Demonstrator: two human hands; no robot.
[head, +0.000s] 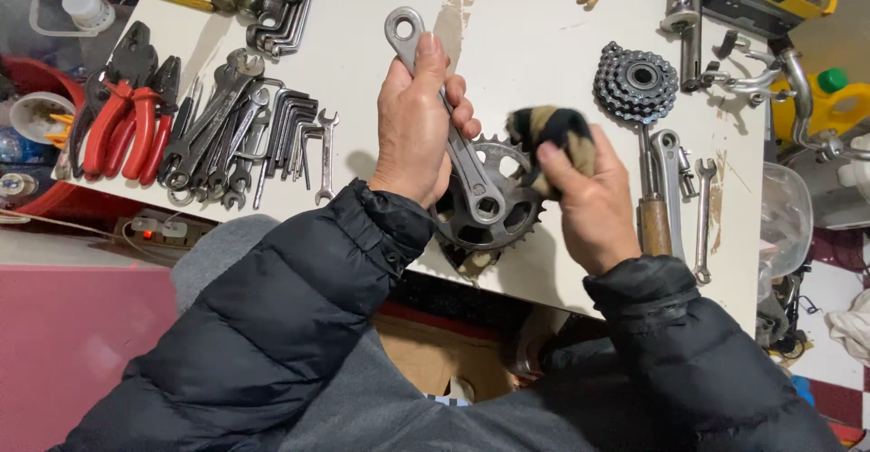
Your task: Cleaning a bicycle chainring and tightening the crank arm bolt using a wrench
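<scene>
My left hand (415, 126) is clamped round the crank arm (453, 135), chainring (494, 203) at its lower end, held over the white table's (535, 26) near edge. My right hand (594, 198), just right of the chainring, pinches a dark-and-tan rag (553, 135) against its teeth. Beyond the crank, right: freewheel cogs (636, 81). Far left of the crank: wrenches (227, 135), red pliers (127, 130).

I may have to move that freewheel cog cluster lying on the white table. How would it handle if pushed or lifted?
The cog cluster looks like stacked steel, so probably heavy for its size and rigid. Lying flat on the table, it should slide rather than roll. Its teeth look sharp and possibly greasy.
</scene>
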